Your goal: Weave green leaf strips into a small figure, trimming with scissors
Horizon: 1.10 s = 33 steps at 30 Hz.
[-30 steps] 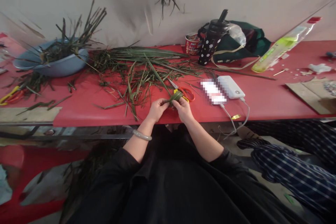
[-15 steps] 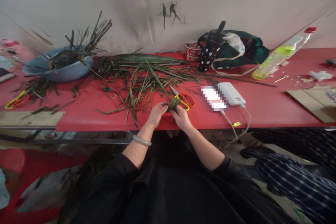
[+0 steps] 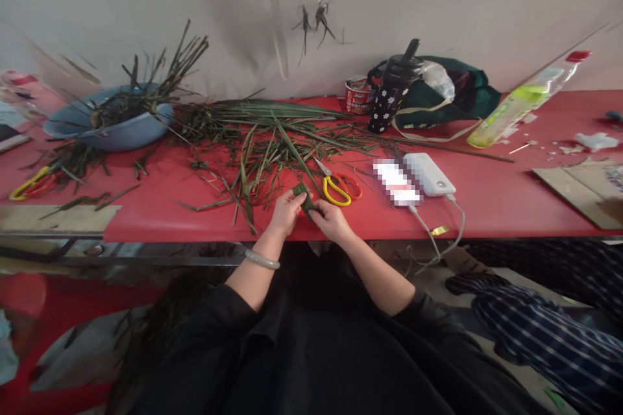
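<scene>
A small folded piece of green leaf (image 3: 302, 193) is pinched between both hands, above the front edge of the red table. My left hand (image 3: 287, 211) is closed on its left side, thumb on top. On the lower right end, the fingers of my right hand (image 3: 331, 220) are closed too. Just beyond my right hand lie scissors (image 3: 337, 187) with one yellow and one orange handle loop, blades pointing away to the left. Long green leaf strips (image 3: 253, 155) are heaped behind my hands, one strip reaching close to them.
A blue basin (image 3: 121, 133) of stalks stands at left, near a second pair of scissors (image 3: 36, 185). To the right are a blurred-out phone (image 3: 396, 181), a white power bank (image 3: 428, 174) with cables, a black tumbler (image 3: 389, 97), a green bag (image 3: 467, 87) and a bottle (image 3: 516, 110).
Both hands have shifted slightly left with the folded leaf piece. It has turned, so its upper end now shows above my left thumb. The scissors' yellow loop is more exposed.
</scene>
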Each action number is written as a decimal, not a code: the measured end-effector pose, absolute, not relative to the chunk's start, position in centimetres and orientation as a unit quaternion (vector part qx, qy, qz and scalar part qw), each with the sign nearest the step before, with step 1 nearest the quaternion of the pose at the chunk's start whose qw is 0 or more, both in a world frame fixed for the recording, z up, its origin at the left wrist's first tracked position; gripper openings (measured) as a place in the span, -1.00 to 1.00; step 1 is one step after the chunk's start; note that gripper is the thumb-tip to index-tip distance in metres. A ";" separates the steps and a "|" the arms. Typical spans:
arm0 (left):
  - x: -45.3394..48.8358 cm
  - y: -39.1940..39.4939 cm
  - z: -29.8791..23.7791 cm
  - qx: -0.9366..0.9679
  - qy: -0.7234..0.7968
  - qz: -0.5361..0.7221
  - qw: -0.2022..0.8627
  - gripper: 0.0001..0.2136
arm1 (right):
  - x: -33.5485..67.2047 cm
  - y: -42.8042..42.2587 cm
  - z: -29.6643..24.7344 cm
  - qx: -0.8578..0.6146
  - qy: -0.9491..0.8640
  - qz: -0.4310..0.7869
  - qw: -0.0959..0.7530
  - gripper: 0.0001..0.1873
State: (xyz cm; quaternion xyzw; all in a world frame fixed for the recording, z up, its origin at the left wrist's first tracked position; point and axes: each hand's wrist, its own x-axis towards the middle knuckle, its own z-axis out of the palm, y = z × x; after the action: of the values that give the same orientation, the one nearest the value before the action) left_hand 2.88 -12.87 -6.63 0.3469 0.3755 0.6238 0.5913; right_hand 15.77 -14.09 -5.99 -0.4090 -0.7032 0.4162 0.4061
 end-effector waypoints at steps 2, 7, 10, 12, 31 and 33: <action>3.0 -12.7 -6.7 0.336 0.365 0.641 0.585 -0.86 | 16.0 -14.4 -5.8 -0.406 -0.707 0.420 0.398 -0.89; 3.1 -12.4 -6.9 0.329 0.354 0.668 0.566 -0.87 | 16.5 -14.9 -5.6 -0.383 -0.705 0.445 0.398 -0.87; 3.1 -12.4 -6.8 0.321 0.348 0.675 0.565 -0.88 | 16.6 -15.0 -5.6 -0.369 -0.703 0.455 0.403 -0.88; 3.1 -12.3 -6.7 0.316 0.339 0.680 0.569 -0.89 | 16.7 -15.1 -5.5 -0.363 -0.700 0.461 0.406 -0.88; 3.0 -12.2 -6.4 0.282 0.365 0.678 0.573 -0.61 | 16.9 -15.5 -5.5 -0.362 -0.689 0.473 0.413 -0.91; 3.0 -12.3 -6.4 0.279 0.374 0.681 0.564 -0.63 | 16.8 -15.5 -5.6 -0.360 -0.689 0.477 0.410 -0.91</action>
State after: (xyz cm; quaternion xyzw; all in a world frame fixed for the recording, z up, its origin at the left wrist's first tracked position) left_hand 2.98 -12.29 -6.38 0.2793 0.3739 0.6811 0.5641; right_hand 16.84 -15.48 -5.55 -0.3596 -0.6888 0.4772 0.4105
